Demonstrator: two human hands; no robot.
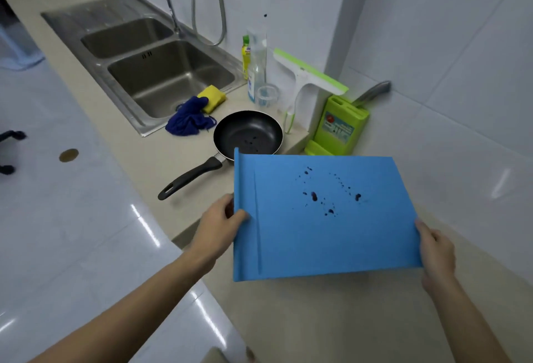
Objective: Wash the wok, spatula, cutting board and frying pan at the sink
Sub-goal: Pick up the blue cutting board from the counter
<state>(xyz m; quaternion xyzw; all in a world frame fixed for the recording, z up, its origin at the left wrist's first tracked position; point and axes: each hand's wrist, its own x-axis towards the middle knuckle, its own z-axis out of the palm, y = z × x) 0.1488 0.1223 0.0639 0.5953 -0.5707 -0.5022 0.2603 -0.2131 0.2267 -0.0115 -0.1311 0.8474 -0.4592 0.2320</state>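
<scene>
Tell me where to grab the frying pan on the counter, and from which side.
Take the frying pan by its black handle, which sticks out toward the counter's front edge, away from the sink. Come in from the front-left, so the grip closes near the looped end. The blue cutting board, held by the left hand and right hand, covers the pan's near rim.

Bright, even, cool indoor light fills the view — shadows are faint and soft, the clearest a pale one on the worktop beneath the cutting board. White streaks of glare lie on the glossy floor at 8 o'clock. Wide-angle bending curves straight lines toward the edges — detail is slightly soft throughout.
</scene>
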